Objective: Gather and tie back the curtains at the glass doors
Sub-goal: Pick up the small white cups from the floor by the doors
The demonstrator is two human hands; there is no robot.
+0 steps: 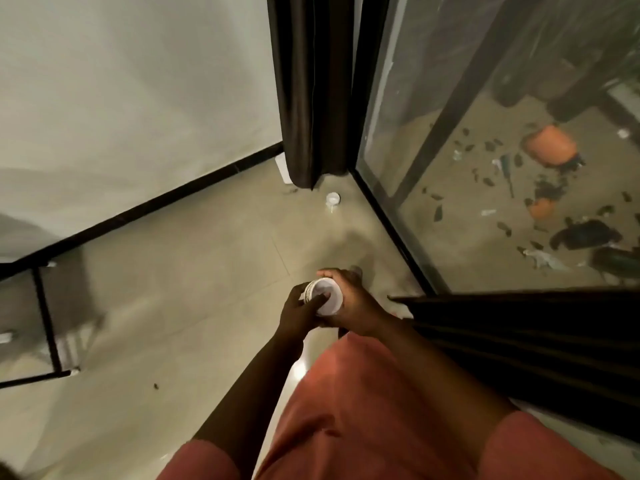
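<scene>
A dark brown curtain [313,88] hangs gathered in the corner where the white wall meets the glass door [485,133]. A second dark curtain [519,344] lies bunched low at the right, beside my right arm. Both hands hold a small white round container [325,296] in front of me above the floor. My right hand [353,303] wraps round its side. My left hand [299,311] grips it from the left, with fingers reaching over its open top.
A small white lid or cap [333,199] lies on the beige tile floor near the hanging curtain's foot. A black metal frame [48,320] stands at the left. Beyond the glass, orange pots [550,148] and scattered leaves litter the ground.
</scene>
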